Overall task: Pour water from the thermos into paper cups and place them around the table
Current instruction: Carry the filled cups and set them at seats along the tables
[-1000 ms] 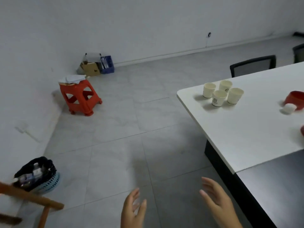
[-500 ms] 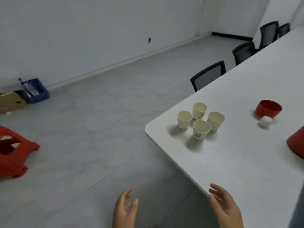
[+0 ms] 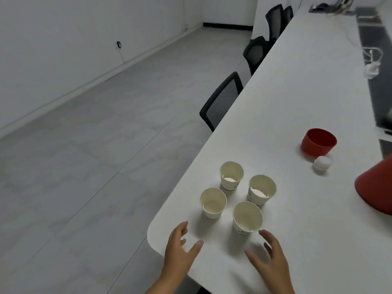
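1. White tabletop (image 3: pixel 297 107) runs long and narrow away from the person, its rounded corner lying just under both hands, with grey floor off to the left.
2. Left hand (image 3: pixel 180 249) and right hand (image 3: pixel 269 255) hover over that corner, fingers spread and relaxed, gripping nothing, set to either side as if ready to take a cup each.
3. Just beyond the fingertips stand four paper cups (image 3: pixel 247 217), upright and clustered close together, probably kept together for filling before being carried off.
4. Beyond the right hand and further right, the red body of the thermos (image 3: pixel 379 187) is cut by the frame edge.
5. Further still sit its red cap (image 3: pixel 318 143) and a white stopper (image 3: pixel 322 163), so the thermos looks opened.
6. Black chairs (image 3: pixel 222 102) line the left edge, likely marking where cups belong.
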A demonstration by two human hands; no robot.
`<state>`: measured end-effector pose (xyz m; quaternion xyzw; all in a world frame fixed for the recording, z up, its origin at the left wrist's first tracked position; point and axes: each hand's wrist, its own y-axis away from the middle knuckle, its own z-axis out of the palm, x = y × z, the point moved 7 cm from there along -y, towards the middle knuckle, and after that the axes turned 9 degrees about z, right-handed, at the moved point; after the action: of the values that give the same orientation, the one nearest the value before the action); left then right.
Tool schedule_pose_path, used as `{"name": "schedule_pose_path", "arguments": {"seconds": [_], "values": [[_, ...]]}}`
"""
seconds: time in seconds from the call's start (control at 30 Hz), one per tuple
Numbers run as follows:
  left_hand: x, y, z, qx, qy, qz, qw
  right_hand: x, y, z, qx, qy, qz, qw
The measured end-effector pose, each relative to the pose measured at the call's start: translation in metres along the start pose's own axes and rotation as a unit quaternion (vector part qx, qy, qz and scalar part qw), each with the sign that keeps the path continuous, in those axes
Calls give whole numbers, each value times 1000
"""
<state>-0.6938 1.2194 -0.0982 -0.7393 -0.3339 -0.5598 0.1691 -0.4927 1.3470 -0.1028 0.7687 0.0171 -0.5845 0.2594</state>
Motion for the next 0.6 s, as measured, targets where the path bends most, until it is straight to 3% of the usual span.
{"name": "schedule_pose_path", "arguments": {"seconds": [0.17, 0.33, 0.6], "values": [[1, -71, 32, -96, -38, -29, 994, -28, -36, 13, 18, 5, -4, 1000], [13, -99, 53, -164, -52, 7, 985, -38, -47, 22, 33, 14, 24, 999], [10, -104, 56, -145, 15, 22, 989, -44, -56, 28, 72, -9, 44, 996]]}}
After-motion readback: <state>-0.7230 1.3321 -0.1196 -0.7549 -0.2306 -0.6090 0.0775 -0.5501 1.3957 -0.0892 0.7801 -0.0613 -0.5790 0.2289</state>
